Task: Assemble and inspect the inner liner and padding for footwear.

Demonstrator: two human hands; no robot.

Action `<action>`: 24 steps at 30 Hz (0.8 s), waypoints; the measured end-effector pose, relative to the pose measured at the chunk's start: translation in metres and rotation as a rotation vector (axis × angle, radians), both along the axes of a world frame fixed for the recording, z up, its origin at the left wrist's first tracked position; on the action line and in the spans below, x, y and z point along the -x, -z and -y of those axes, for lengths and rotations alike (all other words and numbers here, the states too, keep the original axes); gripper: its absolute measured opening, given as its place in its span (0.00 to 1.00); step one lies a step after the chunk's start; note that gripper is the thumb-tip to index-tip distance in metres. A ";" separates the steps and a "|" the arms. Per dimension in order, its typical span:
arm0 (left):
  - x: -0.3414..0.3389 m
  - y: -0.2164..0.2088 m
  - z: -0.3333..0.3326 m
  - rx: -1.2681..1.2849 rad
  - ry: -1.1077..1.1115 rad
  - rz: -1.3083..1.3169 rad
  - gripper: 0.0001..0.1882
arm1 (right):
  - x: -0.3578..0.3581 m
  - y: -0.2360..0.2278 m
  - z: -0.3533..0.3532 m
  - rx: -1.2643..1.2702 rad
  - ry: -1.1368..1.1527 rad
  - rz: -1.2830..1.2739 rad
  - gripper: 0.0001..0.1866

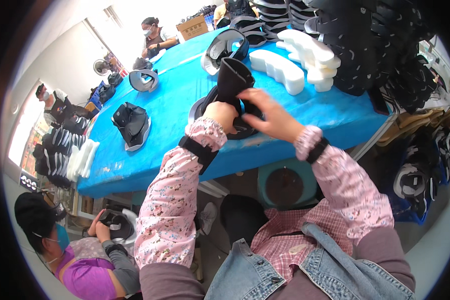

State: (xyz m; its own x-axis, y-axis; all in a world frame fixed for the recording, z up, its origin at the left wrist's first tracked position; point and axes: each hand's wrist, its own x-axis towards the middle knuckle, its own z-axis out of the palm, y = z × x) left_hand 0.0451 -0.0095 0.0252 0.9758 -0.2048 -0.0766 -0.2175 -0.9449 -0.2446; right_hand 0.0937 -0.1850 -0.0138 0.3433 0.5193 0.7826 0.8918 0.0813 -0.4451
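A black fabric cap [233, 80] stands on the blue-covered table [180, 95], one part of it raised into an open, funnel-like shape. My left hand [222, 115] is closed around the lower part of that raised fabric; its fingertips are partly hidden. Just to the right, my right hand [272, 116] reaches over the cap, slightly blurred, with thumb and fingers apart. Whether its fingertips touch the fabric I cannot tell. Another black cap [131, 125] with a pale edge lies to the left. Farther back is a cap [226, 50] with its grey inside showing.
White foam forms [279, 70] lie at the right, beside tall stacks of black caps [355, 45]. A grey-and-black cap [144, 80] sits at the far left. Below the table edge is a green stool [287, 185]. A co-worker in purple [92, 265] handles a cap at lower left.
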 end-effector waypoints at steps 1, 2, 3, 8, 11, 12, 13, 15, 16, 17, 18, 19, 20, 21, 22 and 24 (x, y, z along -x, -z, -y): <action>0.010 0.001 0.000 0.052 0.016 0.040 0.17 | 0.006 -0.007 0.019 -0.114 0.059 -0.074 0.22; 0.019 -0.002 -0.002 0.125 -0.003 0.054 0.15 | 0.003 -0.003 0.033 -0.159 0.076 -0.281 0.20; 0.026 -0.004 -0.001 0.155 -0.014 0.081 0.14 | 0.000 0.000 0.053 -0.204 0.109 -0.481 0.19; 0.075 -0.014 -0.007 0.252 0.240 0.370 0.08 | 0.003 0.014 0.094 0.005 -0.062 -0.948 0.22; 0.097 -0.045 0.006 0.366 0.368 0.366 0.14 | 0.020 0.008 0.097 -0.118 -0.289 -1.326 0.24; 0.100 -0.051 0.013 0.365 0.366 0.377 0.14 | 0.025 0.004 0.097 -0.238 -0.487 -1.320 0.26; 0.106 -0.057 0.022 0.306 0.426 0.375 0.16 | 0.035 -0.004 0.093 -0.353 -0.698 -1.311 0.27; 0.114 -0.063 0.032 0.248 0.483 0.373 0.18 | 0.050 -0.015 0.095 -0.426 -0.838 -1.364 0.26; 0.117 -0.066 0.035 0.318 0.457 0.266 0.18 | 0.052 -0.015 0.098 -0.447 -0.932 -1.361 0.26; 0.120 -0.067 0.039 0.388 0.432 0.158 0.19 | 0.054 -0.014 0.103 -0.468 -1.025 -1.357 0.26; 0.123 -0.068 0.039 0.319 0.451 0.159 0.19 | 0.055 -0.015 0.107 -0.436 -1.089 -1.369 0.27; 0.125 -0.068 0.038 0.322 0.447 0.160 0.19 | 0.059 -0.017 0.109 -0.431 -1.089 -1.372 0.27; 0.126 -0.068 0.038 0.324 0.436 0.163 0.19 | 0.064 -0.020 0.113 -0.354 -1.032 -1.365 0.25; 0.127 -0.068 0.039 0.326 0.430 0.167 0.19 | 0.070 -0.027 0.117 -0.278 -0.970 -1.353 0.24; 0.128 -0.068 0.041 0.331 0.431 0.168 0.19 | 0.076 -0.032 0.120 -0.276 -0.966 -1.354 0.24; 0.126 -0.068 0.048 0.298 0.434 0.152 0.18 | 0.083 -0.040 0.125 -0.173 -0.781 -1.309 0.23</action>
State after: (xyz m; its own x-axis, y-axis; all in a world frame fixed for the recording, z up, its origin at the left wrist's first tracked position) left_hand -0.0804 -0.0572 0.0934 0.7927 -0.5821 0.1812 -0.5857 -0.8096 -0.0388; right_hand 0.0107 -0.3100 0.0263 0.5112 0.8292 0.2261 -0.3944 0.4600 -0.7955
